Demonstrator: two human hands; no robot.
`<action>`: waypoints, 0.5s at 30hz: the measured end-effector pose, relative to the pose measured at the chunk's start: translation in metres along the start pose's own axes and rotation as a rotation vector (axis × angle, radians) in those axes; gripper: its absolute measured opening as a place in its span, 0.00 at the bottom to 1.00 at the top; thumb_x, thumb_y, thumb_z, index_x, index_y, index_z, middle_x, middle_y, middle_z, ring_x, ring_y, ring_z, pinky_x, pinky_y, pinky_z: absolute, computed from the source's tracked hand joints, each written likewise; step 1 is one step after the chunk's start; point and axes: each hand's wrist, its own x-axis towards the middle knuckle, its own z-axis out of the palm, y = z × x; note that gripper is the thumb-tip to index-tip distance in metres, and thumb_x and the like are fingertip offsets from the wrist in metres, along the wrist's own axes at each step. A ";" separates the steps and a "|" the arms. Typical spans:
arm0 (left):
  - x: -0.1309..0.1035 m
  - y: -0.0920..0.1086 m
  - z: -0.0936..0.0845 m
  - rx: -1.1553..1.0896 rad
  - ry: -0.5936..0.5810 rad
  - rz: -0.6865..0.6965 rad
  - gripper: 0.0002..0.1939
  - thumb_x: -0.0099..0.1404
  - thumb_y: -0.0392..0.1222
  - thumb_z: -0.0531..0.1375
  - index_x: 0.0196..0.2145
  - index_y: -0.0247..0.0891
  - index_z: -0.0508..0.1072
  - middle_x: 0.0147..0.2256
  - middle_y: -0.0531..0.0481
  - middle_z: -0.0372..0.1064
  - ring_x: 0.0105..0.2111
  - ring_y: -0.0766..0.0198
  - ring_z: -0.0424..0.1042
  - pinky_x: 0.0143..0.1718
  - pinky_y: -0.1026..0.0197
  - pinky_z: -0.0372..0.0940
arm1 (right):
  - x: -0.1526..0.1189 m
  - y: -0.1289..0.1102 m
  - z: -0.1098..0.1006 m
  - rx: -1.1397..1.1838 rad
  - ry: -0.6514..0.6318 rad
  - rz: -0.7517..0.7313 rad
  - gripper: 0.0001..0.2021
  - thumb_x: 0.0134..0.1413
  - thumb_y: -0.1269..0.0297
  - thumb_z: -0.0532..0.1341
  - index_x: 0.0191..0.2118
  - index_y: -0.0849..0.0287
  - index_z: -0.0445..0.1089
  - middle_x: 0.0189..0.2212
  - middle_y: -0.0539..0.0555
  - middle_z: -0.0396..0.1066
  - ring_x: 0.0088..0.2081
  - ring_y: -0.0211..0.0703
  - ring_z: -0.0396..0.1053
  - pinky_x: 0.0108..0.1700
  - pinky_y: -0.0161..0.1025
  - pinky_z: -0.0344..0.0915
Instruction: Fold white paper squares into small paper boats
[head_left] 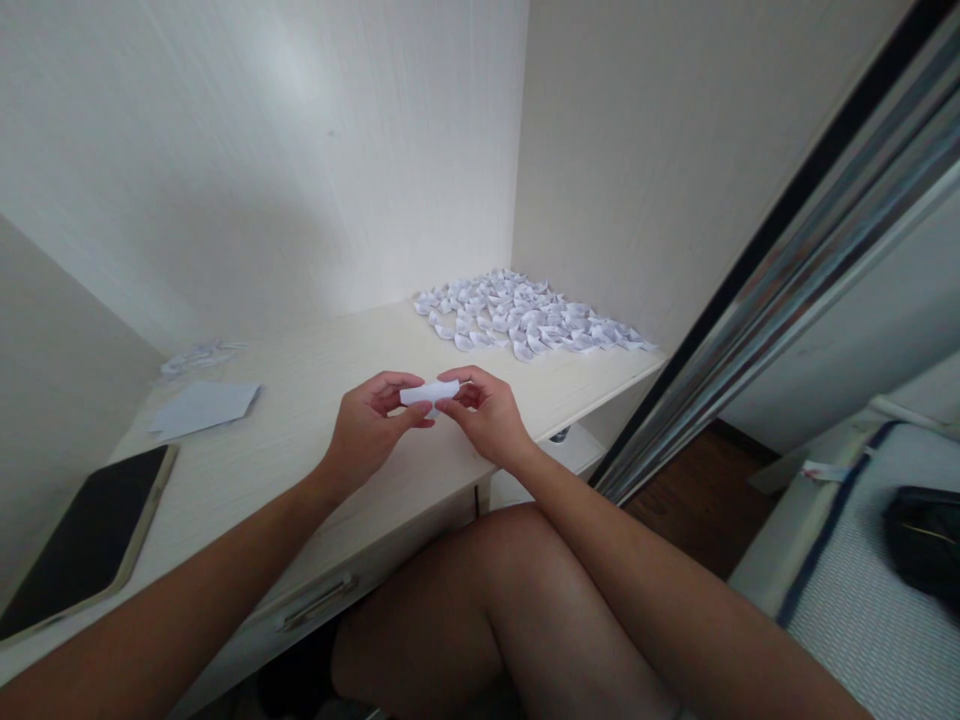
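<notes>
A small folded piece of white paper [429, 393] is held up just above the desk's front part. My left hand [367, 420] pinches its left end between thumb and fingers. At the other end, my right hand [487, 410] grips it the same way, so the thumbs nearly meet in the middle. Behind my hands, a spread pile of small folded paper pieces [517, 315] covers the desk's back right corner. A short stack of flat white paper [208, 408] lies to the left.
Thin paper strips [199, 357] lie at the back left. A tablet [86, 535] with a dark screen rests at the desk's [300, 375] left edge. Walls enclose the back and sides. A drawer handle [319, 602] sits below. On the right stand a sliding door frame [765, 270] and a bed [877, 580].
</notes>
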 end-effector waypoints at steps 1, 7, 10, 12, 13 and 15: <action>0.000 0.000 0.000 0.008 -0.003 0.009 0.21 0.52 0.44 0.74 0.42 0.34 0.76 0.33 0.48 0.79 0.33 0.58 0.79 0.36 0.51 0.81 | 0.000 0.001 0.000 0.021 -0.012 0.008 0.15 0.49 0.70 0.68 0.45 0.56 0.75 0.26 0.46 0.70 0.29 0.38 0.69 0.36 0.37 0.69; 0.000 -0.001 -0.001 -0.054 -0.051 -0.061 0.22 0.53 0.44 0.75 0.43 0.34 0.79 0.36 0.46 0.80 0.33 0.60 0.79 0.38 0.54 0.79 | 0.002 0.005 -0.002 0.122 -0.053 0.058 0.15 0.48 0.70 0.68 0.44 0.55 0.73 0.27 0.46 0.71 0.30 0.39 0.71 0.38 0.39 0.70; 0.000 -0.003 -0.002 -0.064 -0.056 -0.096 0.23 0.51 0.44 0.76 0.44 0.34 0.80 0.35 0.47 0.80 0.32 0.61 0.78 0.38 0.56 0.77 | 0.002 0.004 -0.002 0.130 -0.063 0.071 0.15 0.48 0.71 0.68 0.44 0.55 0.73 0.28 0.47 0.72 0.32 0.40 0.72 0.39 0.39 0.71; 0.000 -0.004 -0.003 -0.044 -0.047 -0.103 0.24 0.51 0.45 0.76 0.44 0.34 0.79 0.35 0.47 0.80 0.32 0.60 0.78 0.39 0.55 0.77 | 0.002 0.003 -0.002 0.120 -0.068 0.067 0.14 0.48 0.72 0.67 0.43 0.55 0.74 0.28 0.47 0.73 0.31 0.40 0.72 0.39 0.39 0.71; 0.001 -0.004 -0.003 -0.034 -0.040 -0.103 0.24 0.51 0.45 0.76 0.44 0.34 0.79 0.35 0.47 0.80 0.32 0.59 0.79 0.39 0.54 0.77 | 0.002 0.003 -0.002 0.108 -0.069 0.061 0.13 0.48 0.72 0.68 0.42 0.56 0.74 0.28 0.47 0.73 0.30 0.39 0.71 0.38 0.38 0.70; 0.001 -0.005 -0.003 -0.022 -0.026 -0.105 0.24 0.50 0.46 0.76 0.43 0.33 0.79 0.34 0.46 0.79 0.32 0.58 0.79 0.39 0.53 0.77 | 0.002 0.003 -0.001 0.096 -0.070 0.047 0.12 0.48 0.71 0.68 0.41 0.56 0.75 0.28 0.48 0.73 0.29 0.38 0.70 0.36 0.38 0.69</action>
